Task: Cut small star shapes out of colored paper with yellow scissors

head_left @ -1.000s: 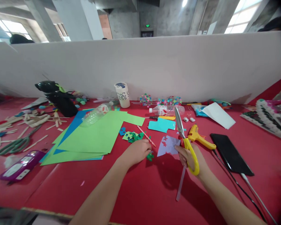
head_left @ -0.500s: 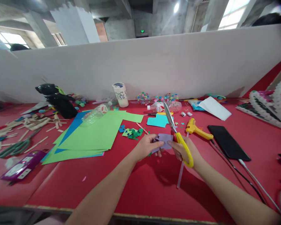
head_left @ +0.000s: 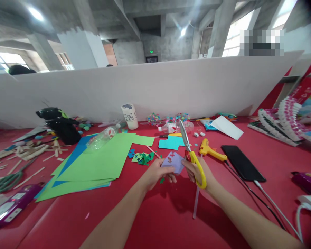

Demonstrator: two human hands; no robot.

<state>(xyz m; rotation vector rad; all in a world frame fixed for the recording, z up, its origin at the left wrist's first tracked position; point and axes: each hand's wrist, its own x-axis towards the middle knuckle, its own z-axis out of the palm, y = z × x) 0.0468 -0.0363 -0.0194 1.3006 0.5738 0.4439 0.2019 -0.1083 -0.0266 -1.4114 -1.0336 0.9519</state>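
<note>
My left hand [head_left: 155,173] pinches a small piece of purple paper [head_left: 176,165] between thumb and fingers. Star-shaped holes show near the paper's upper left part. In my right hand [head_left: 206,173] are scissors [head_left: 186,139] with yellow and red handles, their blades pointing up and away from me. The right fingertips also touch the paper's right edge. Green and blue paper scraps [head_left: 144,158] with star holes lie just left of the paper, and a cyan sheet [head_left: 171,142] is beyond it. Below the right hand a translucent glue stick [head_left: 196,204] lies on the red table.
A yellow glue gun [head_left: 212,151] and a black phone [head_left: 243,162] with cables sit at right. Green sheets [head_left: 98,162], a plastic bottle [head_left: 101,138] and a black figure-shaped bottle [head_left: 60,126] stand or lie left. At the back are a white cup [head_left: 130,117] and another bottle [head_left: 175,127].
The purple paper has turned and tilted, so its star holes show more plainly. Both hands still hold it, with the scissors kept in the right. The camera view has tilted up and shifted right.
</note>
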